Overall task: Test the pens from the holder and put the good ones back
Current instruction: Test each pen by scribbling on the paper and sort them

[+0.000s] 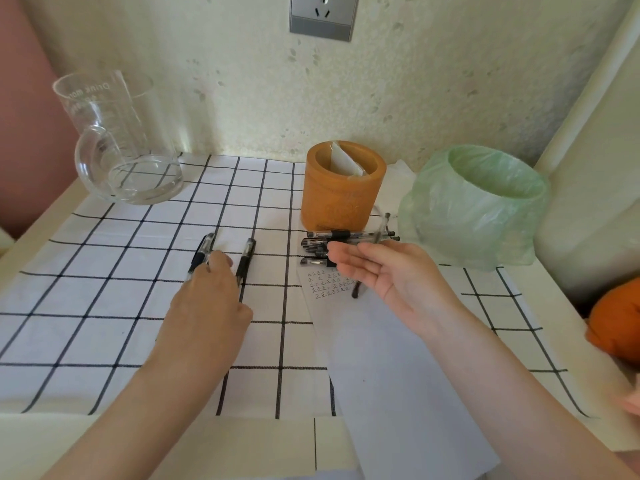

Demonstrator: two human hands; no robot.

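An orange cylindrical pen holder (341, 188) stands at the back of the table with a folded white paper in it. A pile of several black pens (341, 239) lies just in front of it. My right hand (388, 275) hovers palm-up over the near side of that pile, fingers spread, holding nothing. Two black pens lie apart on the checked cloth: the left pen (202, 252) and the right pen (246, 258). My left hand (211, 296) rests on the cloth, fingertips touching the left pen. A white test paper (398, 368) with scribbled marks lies under my right arm.
A clear glass pitcher (121, 143) stands at the back left. A bin lined with a green plastic bag (481, 202) sits right of the holder. An orange object (616, 323) is at the right edge. The wall with a socket (323, 15) is behind.
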